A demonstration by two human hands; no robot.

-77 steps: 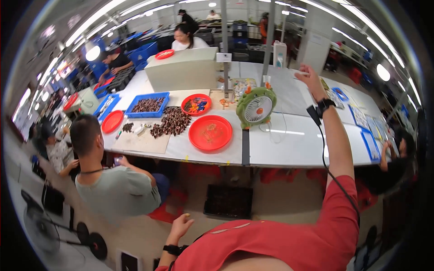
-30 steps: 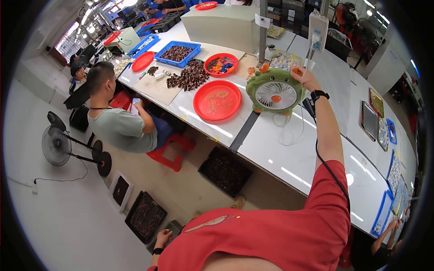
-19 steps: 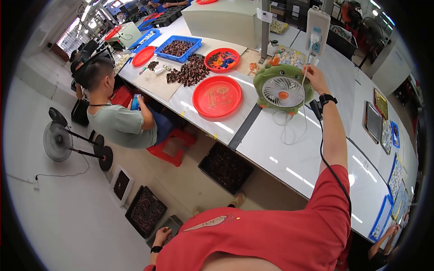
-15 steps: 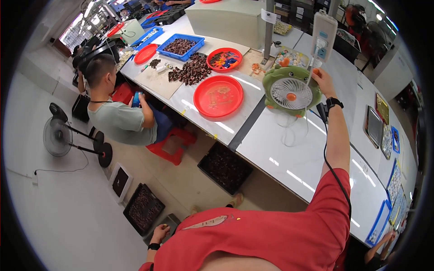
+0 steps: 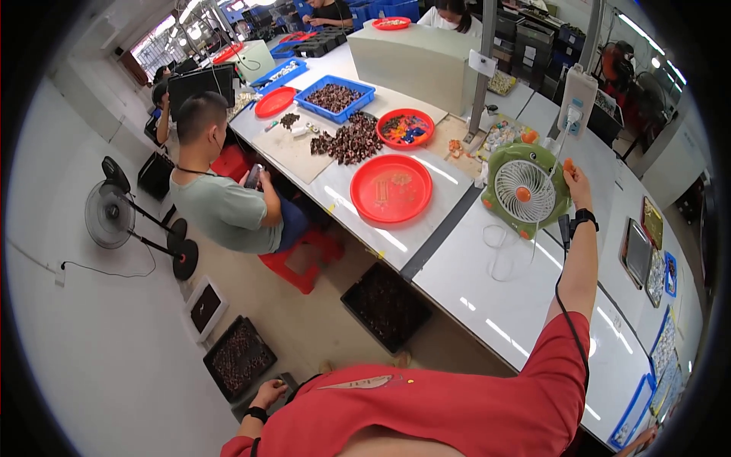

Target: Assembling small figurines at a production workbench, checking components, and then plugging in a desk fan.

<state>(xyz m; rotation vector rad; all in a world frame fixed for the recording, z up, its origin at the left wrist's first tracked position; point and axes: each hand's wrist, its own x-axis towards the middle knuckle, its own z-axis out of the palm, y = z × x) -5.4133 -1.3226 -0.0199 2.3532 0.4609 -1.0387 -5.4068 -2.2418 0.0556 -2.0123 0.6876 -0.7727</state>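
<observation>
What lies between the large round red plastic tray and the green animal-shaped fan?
Head view: white tabletop and a dark grey strip lie between tray and fan.

pale wall (image 5: 84,327) left | beige floor (image 5: 225,266) | white table (image 5: 468,278) | red stool (image 5: 308,266)

Clock positions taken from centre of view. Desk (image 5: 461,278): glossy white, dark grey strip (image 5: 440,238) at 3 o'clock. Fan (image 5: 525,190), between 2 and 3: green body, pale grille, orange hub and horns. Round tray (image 5: 391,204), at 1: red, yellowish-brown markings. Crate (image 5: 335,116), between 11 and 12: blue; pieces inside (image 5: 333,97) dark reddish brown. Seated person's shirt (image 5: 228,217), at 9: plain grey-green. Stool (image 5: 307,263), at 8: red. Wearer's shirt (image 5: 457,400), between 5 and 6: red, pale elongated print (image 5: 365,382).
</observation>
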